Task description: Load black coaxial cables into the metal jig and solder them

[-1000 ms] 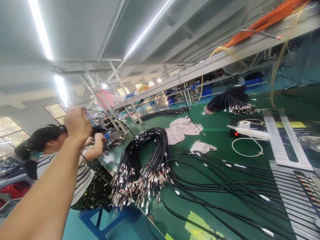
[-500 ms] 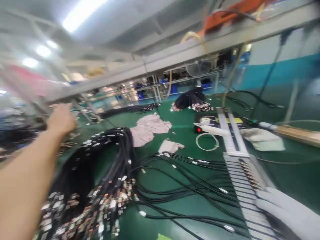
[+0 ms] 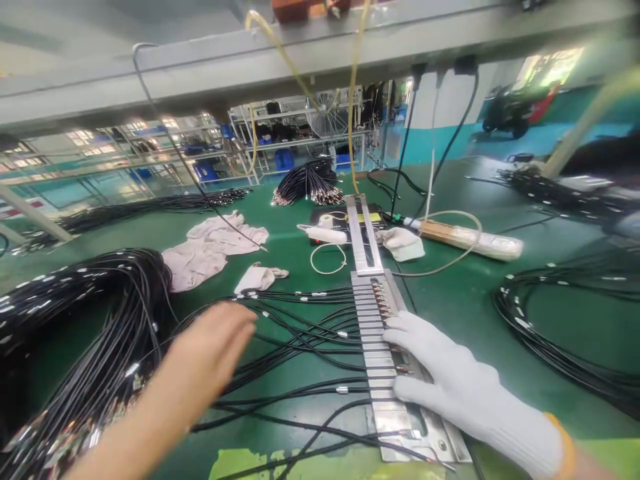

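My bare left hand [image 3: 217, 340], slightly smeared by motion, hovers over loose black cables [image 3: 295, 347], fingers stretched forward and nothing visible in them. Those cables run rightward into the slots of a long metal fixture [image 3: 375, 347]. Stripped, coppery cable ends [image 3: 383, 300] stick out in a row along its right side. My right hand [image 3: 440, 360], in a white knit glove, rests on the fixture's right edge with fingers spread beside the cable ends. What lies beneath its fingertips is hidden. A thick bundle of black cables [image 3: 135, 307] lies on the left.
Pale cloths [image 3: 215, 247] and a white glove [image 3: 257, 277] lie on the green table. Behind the fixture are a black box [image 3: 320, 217] and a white handheld tool [image 3: 325, 233]. A cable coil [image 3: 525, 327] sits right. Wires hang from the overhead beam [image 3: 200, 73].
My left hand has come back from the far left to above the cables near the fixture. The view has swung right and levelled. My right hand stays at the fixture.
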The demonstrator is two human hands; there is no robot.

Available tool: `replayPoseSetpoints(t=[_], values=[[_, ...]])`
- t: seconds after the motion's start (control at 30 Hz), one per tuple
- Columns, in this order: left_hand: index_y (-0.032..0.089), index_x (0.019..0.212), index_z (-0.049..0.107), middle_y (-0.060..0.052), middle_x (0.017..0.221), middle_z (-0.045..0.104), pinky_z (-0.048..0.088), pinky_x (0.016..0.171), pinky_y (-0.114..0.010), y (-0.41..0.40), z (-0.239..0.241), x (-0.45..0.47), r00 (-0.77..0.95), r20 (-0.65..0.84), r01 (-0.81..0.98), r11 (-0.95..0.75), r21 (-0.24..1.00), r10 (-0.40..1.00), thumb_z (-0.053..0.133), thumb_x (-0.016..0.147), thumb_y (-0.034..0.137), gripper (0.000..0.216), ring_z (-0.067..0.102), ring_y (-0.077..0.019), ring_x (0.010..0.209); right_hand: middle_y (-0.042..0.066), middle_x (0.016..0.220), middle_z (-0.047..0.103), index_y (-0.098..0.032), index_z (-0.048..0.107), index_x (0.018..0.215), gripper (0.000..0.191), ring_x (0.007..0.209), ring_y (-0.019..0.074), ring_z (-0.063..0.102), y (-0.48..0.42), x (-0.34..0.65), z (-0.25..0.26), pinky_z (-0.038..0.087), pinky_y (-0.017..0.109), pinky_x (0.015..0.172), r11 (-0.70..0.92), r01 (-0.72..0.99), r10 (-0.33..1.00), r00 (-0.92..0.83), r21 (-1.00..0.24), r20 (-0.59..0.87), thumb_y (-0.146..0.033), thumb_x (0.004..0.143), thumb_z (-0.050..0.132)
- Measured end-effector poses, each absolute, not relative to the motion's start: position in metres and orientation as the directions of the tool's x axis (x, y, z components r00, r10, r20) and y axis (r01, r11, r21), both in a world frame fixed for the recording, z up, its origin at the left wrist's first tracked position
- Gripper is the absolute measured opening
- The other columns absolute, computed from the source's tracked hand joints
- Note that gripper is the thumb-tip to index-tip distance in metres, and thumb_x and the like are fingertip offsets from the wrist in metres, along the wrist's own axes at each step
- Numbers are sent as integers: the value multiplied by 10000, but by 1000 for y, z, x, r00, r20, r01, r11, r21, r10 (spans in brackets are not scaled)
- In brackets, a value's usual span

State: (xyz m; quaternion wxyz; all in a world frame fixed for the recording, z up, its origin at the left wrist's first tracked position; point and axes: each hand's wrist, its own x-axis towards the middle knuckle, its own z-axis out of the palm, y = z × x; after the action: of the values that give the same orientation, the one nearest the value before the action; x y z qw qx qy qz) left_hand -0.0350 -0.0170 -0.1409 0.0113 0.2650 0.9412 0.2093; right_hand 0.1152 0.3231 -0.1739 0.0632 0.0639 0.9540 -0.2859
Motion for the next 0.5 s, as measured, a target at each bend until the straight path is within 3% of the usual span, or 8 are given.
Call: replayPoseSetpoints(t=[0.07, 0.17, 0.27, 0.43, 0.5], values=[[293, 1140, 614, -37, 1215, 632, 392, 1085, -322, 20, -161, 13, -722, 40, 637, 641, 427, 691, 426, 1000, 320, 235, 557, -216, 1169, -65, 1555, 334, -355, 538, 1368, 575, 1412, 251, 361, 327, 117, -174, 321, 501, 1169, 775, 231, 153, -972, -588, -180, -475, 808, 500], [232, 1022, 599, -56, 1063, 644, 451, 962, -328, 54, -178, 58, -562, 57, 742, 473, 475, 825, 394, 1015, 259, 207, 584, -192, 999, -82, 1522, 382, -381, 527, 1355, 570, 1364, 236, 422, 330, 117, -174, 338, 486, 1153, 722, 259, 206, -966, -641, -159, -526, 812, 437], [197, 979, 577, -60, 976, 635, 448, 940, -354, 70, -188, 73, -516, 100, 760, 401, 512, 851, 435, 990, 205, 143, 578, -184, 905, -83, 1471, 452, -376, 545, 1330, 549, 1333, 214, 452, 331, 116, -173, 331, 446, 1159, 684, 261, 233, -963, -681, -135, -529, 816, 430], [194, 940, 592, -57, 938, 637, 441, 945, -383, 80, -197, 74, -561, 86, 748, 459, 479, 824, 463, 951, 160, 134, 569, -198, 883, -86, 1412, 514, -384, 573, 1284, 484, 1284, 221, 498, 336, 115, -175, 372, 445, 1125, 665, 248, 265, -960, -704, -88, -535, 843, 443], [197, 888, 610, -39, 880, 638, 446, 901, -351, 82, -191, 71, -621, 115, 692, 472, 547, 776, 479, 950, 193, 145, 564, -181, 840, -96, 1402, 519, -402, 575, 1270, 463, 1272, 226, 511, 339, 113, -179, 390, 459, 1109, 673, 250, 277, -958, -696, -76, -549, 853, 438]])
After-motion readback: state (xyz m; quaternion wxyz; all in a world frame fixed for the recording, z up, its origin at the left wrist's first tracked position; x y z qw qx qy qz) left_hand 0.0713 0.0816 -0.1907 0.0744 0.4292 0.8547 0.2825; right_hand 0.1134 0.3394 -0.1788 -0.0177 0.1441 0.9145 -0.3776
